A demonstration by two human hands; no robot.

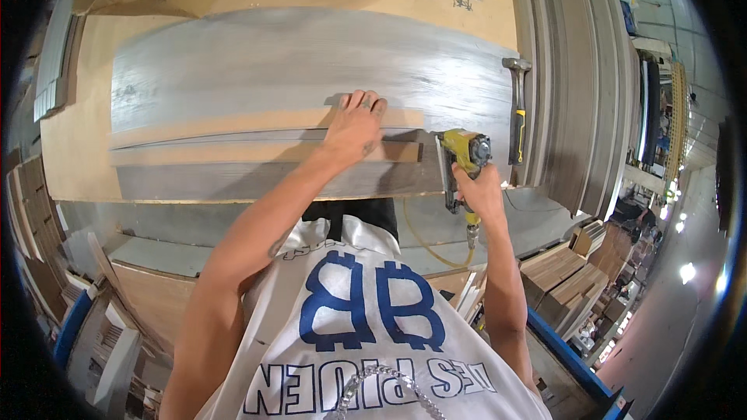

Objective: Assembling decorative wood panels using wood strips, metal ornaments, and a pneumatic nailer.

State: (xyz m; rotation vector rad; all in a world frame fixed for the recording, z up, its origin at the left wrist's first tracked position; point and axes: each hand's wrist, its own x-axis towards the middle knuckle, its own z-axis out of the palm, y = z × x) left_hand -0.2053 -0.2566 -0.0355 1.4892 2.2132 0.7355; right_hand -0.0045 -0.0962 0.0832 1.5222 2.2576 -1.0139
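Plywood everywhere, so going left to right: the big tan plywood table [78, 148] carries a wide grey-washed wood panel [272, 70] lying flat across it, and nearer to me a couple of long thin wood strips [194, 140] run sideways on top of that panel, one pale tan, one grey. My left hand [354, 126] is flat on those strips around the middle, palm down, fingers spread toward the far side, so that grip is loose and just pressing, not wrapped round anything. The strips end just right of my hand.

Just beside that end is the yellow and black pneumatic nail gun [461, 157], nose pointed at the near edge of the grey panel. My right hand [478, 194] is clenched around its handle from below, and a thin yellow air hose [424, 241] loops down off the bottom of it in front of the table edge.

Right of the gun, a hammer with a black and yellow handle and steel head [517, 109] lies on the table, head away from me, close to a stack of long grey boards [576, 93] along the right side.
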